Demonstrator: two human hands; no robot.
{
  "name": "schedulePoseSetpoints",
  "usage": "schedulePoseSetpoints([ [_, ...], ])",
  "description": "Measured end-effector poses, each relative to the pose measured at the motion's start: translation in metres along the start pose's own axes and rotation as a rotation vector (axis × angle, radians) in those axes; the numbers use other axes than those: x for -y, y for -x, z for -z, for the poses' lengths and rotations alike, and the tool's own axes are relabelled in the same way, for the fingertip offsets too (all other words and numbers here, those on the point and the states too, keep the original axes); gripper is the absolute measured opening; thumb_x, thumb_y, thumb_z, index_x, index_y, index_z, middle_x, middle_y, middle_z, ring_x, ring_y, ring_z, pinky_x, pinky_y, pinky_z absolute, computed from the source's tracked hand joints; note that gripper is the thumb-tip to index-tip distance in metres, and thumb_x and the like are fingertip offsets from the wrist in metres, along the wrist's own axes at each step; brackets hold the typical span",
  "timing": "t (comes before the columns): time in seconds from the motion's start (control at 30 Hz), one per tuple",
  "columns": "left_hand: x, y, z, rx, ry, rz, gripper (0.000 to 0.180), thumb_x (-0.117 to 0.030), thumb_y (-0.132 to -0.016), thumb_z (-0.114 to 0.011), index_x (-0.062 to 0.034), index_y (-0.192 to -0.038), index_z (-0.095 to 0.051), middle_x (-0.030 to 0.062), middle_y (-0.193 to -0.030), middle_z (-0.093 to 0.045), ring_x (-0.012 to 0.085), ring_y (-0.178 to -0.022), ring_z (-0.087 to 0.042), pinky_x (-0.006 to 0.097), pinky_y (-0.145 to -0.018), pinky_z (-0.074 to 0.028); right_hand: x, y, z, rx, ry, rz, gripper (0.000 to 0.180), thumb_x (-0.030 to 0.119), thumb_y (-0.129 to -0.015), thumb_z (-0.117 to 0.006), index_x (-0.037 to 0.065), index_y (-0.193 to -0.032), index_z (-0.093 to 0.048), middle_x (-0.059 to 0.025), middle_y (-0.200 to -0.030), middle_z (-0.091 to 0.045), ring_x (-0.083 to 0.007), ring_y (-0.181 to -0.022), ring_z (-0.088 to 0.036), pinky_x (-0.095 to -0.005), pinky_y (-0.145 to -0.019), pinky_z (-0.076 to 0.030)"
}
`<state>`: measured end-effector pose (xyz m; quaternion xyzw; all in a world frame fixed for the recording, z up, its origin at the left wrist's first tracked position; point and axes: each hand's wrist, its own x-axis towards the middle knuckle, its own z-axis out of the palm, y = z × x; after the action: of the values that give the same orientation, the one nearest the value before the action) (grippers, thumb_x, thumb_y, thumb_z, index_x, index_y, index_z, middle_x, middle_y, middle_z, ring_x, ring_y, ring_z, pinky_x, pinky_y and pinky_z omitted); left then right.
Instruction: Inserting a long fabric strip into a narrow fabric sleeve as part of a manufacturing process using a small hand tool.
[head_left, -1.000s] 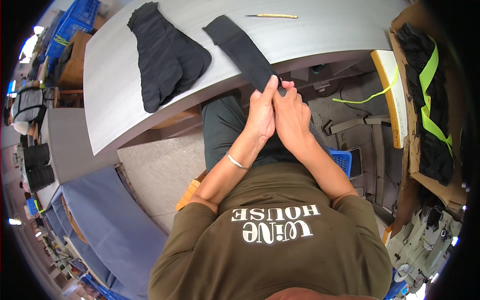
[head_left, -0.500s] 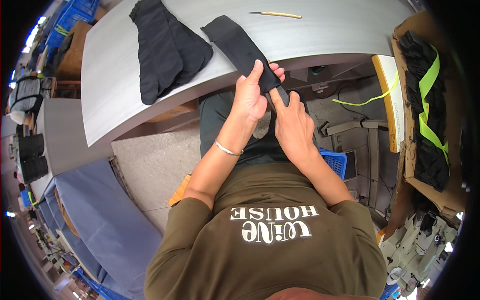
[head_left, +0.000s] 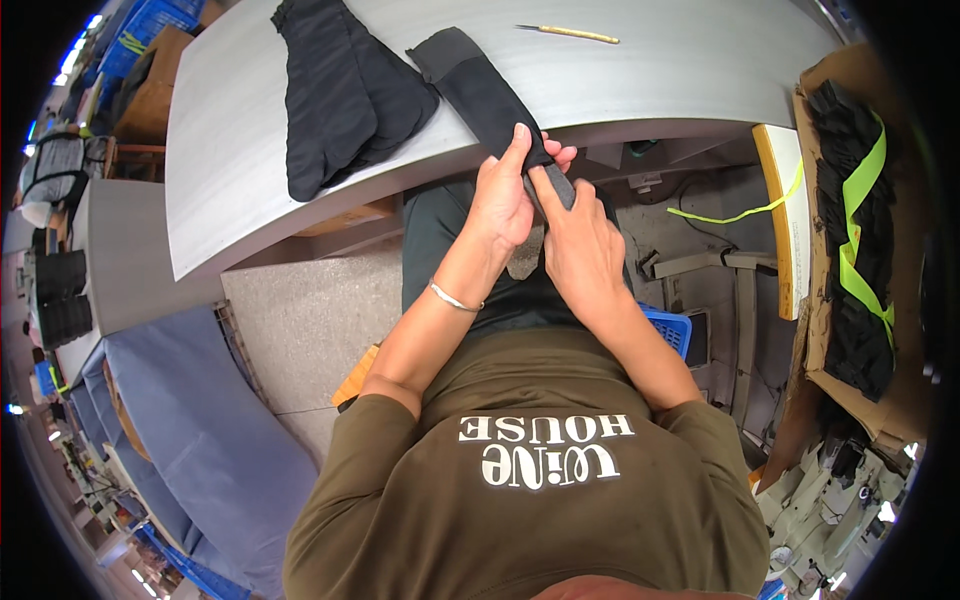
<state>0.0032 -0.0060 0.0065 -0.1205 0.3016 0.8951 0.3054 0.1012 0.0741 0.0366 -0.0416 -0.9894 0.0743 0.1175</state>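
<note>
**Both hands on black sock at table's near edge**

Head view: left hand (head_left: 503, 200) & right hand (head_left: 580, 250) both pinch the black sock (head_left: 488, 95), which hangs over the grey table's (head_left: 230, 190) near edge; its cuff lies on the surface. A pile of black socks (head_left: 335, 90) lies to the left, a thin stick (head_left: 568, 33) near the far edge. Step looks like smoothing or pulling the sock; next move probably needs an even pull w/ both hands.

Grey curved worktop (head_left: 250, 150). Pile of black socks (head_left: 335, 90) lies left of centre. Single black sock (head_left: 480, 85) beside it, overhanging near edge. Thin yellow stick (head_left: 568, 33) near far edge.
</note>
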Motion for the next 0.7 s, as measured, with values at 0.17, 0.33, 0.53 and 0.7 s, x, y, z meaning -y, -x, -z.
schedulePoseSetpoints([
  [0.17, 0.034, 0.014, -0.013, 0.077, -0.047, -0.002, 0.028, -0.031, -0.099, -0.061, -0.0024, -0.100, -0.059, 0.0108, -0.099, -0.067, 0.0197, -0.094, -0.062, 0.037, -0.085, -0.053, -0.017, -0.011, -0.024, 0.014, 0.082, -0.080, 0.040, 0.010, -0.087, -0.056, 0.018, -0.126, -0.058, -0.0130, -0.085, -0.053, -0.0321, -0.072, -0.063, -0.0399, -0.056, -0.056],
  [0.33, 0.012, 0.003, 0.000, 0.038, -0.063, 0.027, 0.039, -0.038, -0.097, -0.061, -0.0002, -0.104, -0.061, 0.0132, -0.105, -0.067, 0.0224, -0.103, -0.063, 0.039, -0.094, -0.052, -0.012, -0.013, -0.011, 0.151, -0.010, -0.064, 0.037, 0.009, -0.086, -0.058, 0.016, -0.122, -0.060, -0.0160, -0.087, -0.055, -0.0330, -0.075, -0.064, -0.0418, -0.057, -0.056],
  [0.53, 0.025, 0.006, -0.017, -0.037, -0.043, -0.018, 0.030, -0.033, -0.096, -0.065, -0.0037, -0.098, -0.059, 0.0082, -0.087, -0.062, 0.0213, -0.080, -0.064, 0.036, -0.077, -0.054, -0.019, -0.017, -0.028, 0.185, -0.072, -0.102, 0.048, 0.006, -0.082, -0.061, 0.014, -0.129, -0.054, -0.0215, -0.097, -0.056, -0.0391, -0.083, -0.064, -0.0510, -0.066, -0.054],
  [0.7, -0.002, -0.005, -0.004, -0.027, 0.018, -0.004, 0.033, -0.036, -0.096, -0.065, -0.0037, -0.095, -0.059, 0.0084, -0.085, -0.063, 0.0222, -0.079, -0.065, 0.036, -0.077, -0.055, 0.001, -0.009, -0.001, 0.126, -0.117, -0.033, 0.051, 0.006, -0.083, -0.060, 0.015, -0.132, -0.052, -0.0212, -0.101, -0.055, -0.0382, -0.085, -0.064, -0.0500, -0.067, -0.054],
])
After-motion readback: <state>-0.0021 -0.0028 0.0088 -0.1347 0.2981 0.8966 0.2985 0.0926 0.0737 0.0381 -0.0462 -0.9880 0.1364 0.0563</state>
